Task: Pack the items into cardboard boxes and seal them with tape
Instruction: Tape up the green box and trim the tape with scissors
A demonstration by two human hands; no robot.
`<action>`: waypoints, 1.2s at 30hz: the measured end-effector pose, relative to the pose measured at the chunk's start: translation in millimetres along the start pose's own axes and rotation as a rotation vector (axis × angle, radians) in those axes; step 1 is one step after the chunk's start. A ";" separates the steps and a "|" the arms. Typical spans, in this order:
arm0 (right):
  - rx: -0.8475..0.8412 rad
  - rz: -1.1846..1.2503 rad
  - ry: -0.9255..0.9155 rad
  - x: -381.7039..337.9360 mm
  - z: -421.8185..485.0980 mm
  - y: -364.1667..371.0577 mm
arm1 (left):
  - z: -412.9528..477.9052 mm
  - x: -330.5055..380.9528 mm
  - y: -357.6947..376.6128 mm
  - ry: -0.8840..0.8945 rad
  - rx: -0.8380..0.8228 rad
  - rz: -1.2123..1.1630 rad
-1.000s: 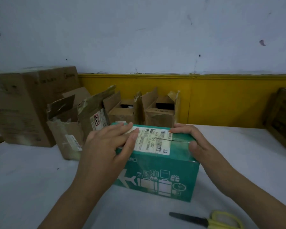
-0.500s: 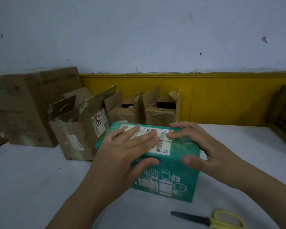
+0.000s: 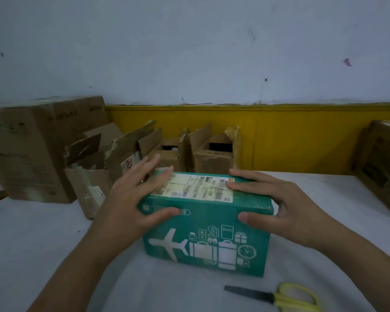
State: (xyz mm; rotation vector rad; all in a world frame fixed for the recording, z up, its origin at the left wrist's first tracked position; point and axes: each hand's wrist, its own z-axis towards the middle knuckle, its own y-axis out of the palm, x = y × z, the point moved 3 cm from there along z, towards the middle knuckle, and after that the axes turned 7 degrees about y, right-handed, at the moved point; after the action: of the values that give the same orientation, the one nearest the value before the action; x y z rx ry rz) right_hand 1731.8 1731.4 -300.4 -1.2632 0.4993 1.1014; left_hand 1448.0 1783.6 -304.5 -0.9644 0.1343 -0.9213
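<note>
Box: the green cardboard box with white travel icons (image 3: 207, 244) is parked on the white table (image 3: 32, 244), long axis running left-right.
Hands: left hand (image 3: 131, 199) and right hand (image 3: 286, 208) are laid flat on its top, fingers straight, thumbs pressed on the front face, nothing clutched.
Key bit: the box is bracketed evenly, one hand at each end, neither nearer.
Nearby: yellow-handled scissors (image 3: 279, 297) are left front-right.
</note>
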 end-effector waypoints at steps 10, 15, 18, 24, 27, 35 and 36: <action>0.015 -0.110 -0.034 -16.0 -7.2 -35.6 | -6.0 19.0 22.5 -0.162 0.204 -0.864; 0.019 -0.238 0.028 -6.4 -4.5 -38.3 | -10.2 34.5 26.2 -0.078 0.262 -0.673; 0.013 -0.294 0.027 2.3 -4.2 -33.4 | -12.0 31.4 32.1 -0.101 0.261 -0.667; -0.018 -0.582 0.091 0.3 1.4 -33.9 | -2.7 21.7 33.3 -0.161 0.132 -0.634; -0.005 -0.876 0.054 -16.3 -0.7 -30.0 | -14.4 26.8 13.0 -0.164 -0.068 -0.396; -0.018 -0.681 -0.662 -100.9 -40.9 116.8 | -214.3 43.2 -114.6 -0.553 0.633 0.009; -0.076 -0.659 -0.696 -106.3 -49.2 144.0 | -250.6 48.4 -116.2 -0.721 0.711 0.025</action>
State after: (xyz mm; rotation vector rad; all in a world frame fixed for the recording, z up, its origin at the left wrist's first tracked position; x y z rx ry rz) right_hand 1573.6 1634.2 -299.8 -0.9146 -0.4625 0.9060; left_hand 1287.0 1558.9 -351.7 -0.5674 -0.7459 -0.4837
